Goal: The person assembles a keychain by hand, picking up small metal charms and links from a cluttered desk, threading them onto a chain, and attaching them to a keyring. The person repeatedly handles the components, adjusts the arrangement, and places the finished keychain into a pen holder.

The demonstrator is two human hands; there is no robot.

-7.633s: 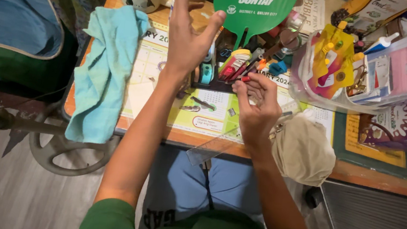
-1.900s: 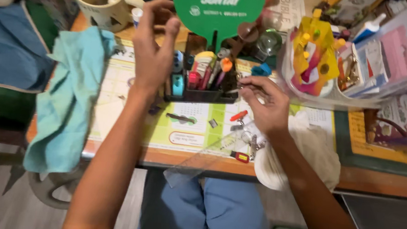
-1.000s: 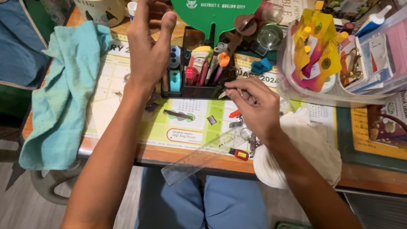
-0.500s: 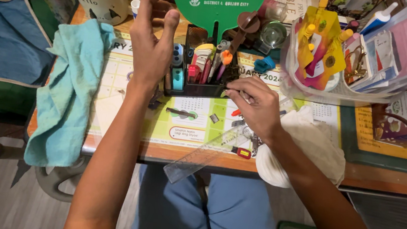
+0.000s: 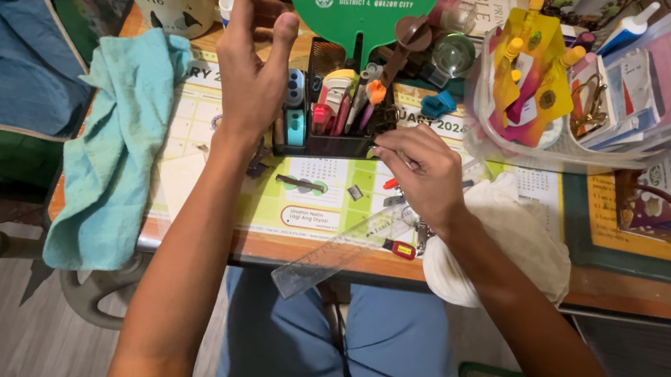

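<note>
My left hand [image 5: 252, 74] hovers, fingers apart, beside the black pen organizer [image 5: 332, 123] at centre frame; my right hand [image 5: 423, 172] pinches a thin metal piece [image 5: 374, 148].

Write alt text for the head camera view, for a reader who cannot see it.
A person's two hands work at a black desk organizer full of pens on a cluttered desk: the left hand is raised beside it, and the right hand pinches something small at its front corner. A teal cloth lies left and a clear ruler overhangs the near edge.

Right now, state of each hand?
Left hand: open, fingers curled, holding nothing, beside the black mesh desk organiser.
Right hand: fingers pinched shut at the organiser's front edge; what it pinches cannot be told.
</note>
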